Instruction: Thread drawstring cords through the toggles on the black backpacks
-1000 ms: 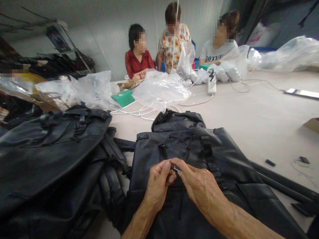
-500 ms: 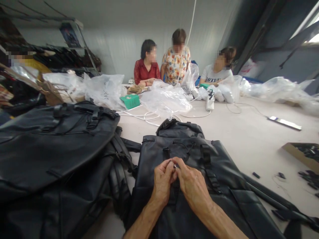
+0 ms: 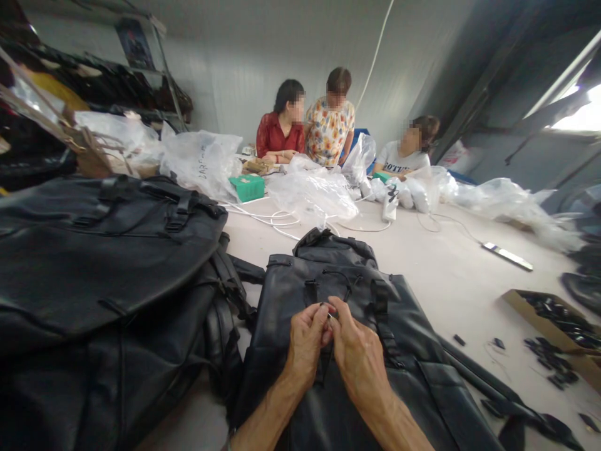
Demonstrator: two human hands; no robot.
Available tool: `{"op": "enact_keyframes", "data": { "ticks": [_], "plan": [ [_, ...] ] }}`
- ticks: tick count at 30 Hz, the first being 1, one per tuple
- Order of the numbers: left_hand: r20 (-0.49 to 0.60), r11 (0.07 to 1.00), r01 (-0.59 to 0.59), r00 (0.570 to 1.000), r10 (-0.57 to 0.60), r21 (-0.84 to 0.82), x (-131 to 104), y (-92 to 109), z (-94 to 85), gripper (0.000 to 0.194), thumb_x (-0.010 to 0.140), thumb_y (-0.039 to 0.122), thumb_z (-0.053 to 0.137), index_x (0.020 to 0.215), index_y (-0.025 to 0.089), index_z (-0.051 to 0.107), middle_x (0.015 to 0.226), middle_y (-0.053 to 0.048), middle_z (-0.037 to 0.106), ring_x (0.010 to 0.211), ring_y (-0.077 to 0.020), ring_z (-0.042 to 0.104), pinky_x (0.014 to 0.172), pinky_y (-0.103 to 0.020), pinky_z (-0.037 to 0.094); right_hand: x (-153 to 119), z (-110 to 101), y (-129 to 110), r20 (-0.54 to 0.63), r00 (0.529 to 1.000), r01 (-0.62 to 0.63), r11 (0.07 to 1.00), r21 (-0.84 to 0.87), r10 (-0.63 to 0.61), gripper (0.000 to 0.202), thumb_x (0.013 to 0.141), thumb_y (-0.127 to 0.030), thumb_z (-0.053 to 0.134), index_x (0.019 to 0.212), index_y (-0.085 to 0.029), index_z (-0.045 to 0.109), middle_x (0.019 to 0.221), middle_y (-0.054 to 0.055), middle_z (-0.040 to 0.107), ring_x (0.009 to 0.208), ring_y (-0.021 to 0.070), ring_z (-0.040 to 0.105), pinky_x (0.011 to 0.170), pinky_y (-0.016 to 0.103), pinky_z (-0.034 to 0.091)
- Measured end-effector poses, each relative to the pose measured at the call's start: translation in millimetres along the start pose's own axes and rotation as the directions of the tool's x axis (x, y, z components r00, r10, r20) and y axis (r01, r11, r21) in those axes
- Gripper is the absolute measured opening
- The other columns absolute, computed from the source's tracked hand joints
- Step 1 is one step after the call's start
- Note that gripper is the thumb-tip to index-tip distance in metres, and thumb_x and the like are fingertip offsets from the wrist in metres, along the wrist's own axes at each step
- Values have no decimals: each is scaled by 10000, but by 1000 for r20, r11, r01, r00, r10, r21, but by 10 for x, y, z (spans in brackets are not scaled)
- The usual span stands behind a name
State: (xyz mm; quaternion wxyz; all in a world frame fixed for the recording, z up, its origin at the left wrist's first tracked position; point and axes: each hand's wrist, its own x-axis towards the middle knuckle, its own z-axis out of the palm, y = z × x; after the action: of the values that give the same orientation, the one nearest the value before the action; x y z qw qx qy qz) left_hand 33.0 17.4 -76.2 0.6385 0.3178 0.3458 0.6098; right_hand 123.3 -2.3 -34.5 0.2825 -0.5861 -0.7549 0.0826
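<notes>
A black backpack (image 3: pixel 282 294) lies on the table in front of me, with straps, buckles and a drawcord near its top. Over its middle, my left hand (image 3: pixel 307 341) is closed in a pinch around something too small to make out. My right hand (image 3: pixel 354 344) touches it at the fingertips, also pinching, with a small shiny bit showing between the two. Dark cord or strap hangs just below the fingers. At the left, a stack of black backpacks (image 3: pixel 117 269) rises beside the one under my hands.
An open cardboard box (image 3: pixel 521 307) of small black parts stands at the right, with loose black pieces (image 3: pixel 551 360) beside it. Clear plastic bags (image 3: pixel 312 191), a green box (image 3: pixel 247 187), white cables and a power strip (image 3: pixel 390 205) lie farther back. Several people are beyond.
The view has turned and tilted slightly, bringing more of the cardboard box into sight. My hands stay together over the backpack, and the right fingertips have shifted a little at the pinch.
</notes>
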Motion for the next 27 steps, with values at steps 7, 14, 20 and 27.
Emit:
{"op": "enact_keyframes", "data": {
  "ticks": [7,14,20,27],
  "plan": [
    [-23,995,-9,1000,11,95,58,138,-37,428,786,505,637,868,85,642,566,43,415,501,-51,363,476,-152,301,122,84,55,34,991,-132,857,498,133,364,895,-328,438,1183,-140,558,653,-11,627,588,136,592,578,213,433],
    [-77,988,-58,995,70,142,124,134,-58,378,763,386,687,1001,94,654,687,8,522,527,-36,347,486,-154,297,94,127,140,24,985,-157,842,517,169,358,899,-332,448,1203,-163,529,526,-82,362,451,101,361,448,201,298],
    [-110,985,-4,994,24,172,115,100,-32,357,713,351,715,925,70,655,634,0,537,521,-55,429,492,-161,350,22,195,141,-132,982,-78,929,361,133,248,929,-251,435,1135,-163,541,543,-63,488,454,111,484,447,201,361],
    [33,971,49,998,-58,235,84,169,-91,324,769,358,665,912,67,653,580,18,486,464,-39,375,443,-162,271,-37,323,305,-267,925,277,961,-14,-270,332,956,-127,377,1266,-164,492,1103,96,660,814,161,677,619,221,483]
  ]
}}
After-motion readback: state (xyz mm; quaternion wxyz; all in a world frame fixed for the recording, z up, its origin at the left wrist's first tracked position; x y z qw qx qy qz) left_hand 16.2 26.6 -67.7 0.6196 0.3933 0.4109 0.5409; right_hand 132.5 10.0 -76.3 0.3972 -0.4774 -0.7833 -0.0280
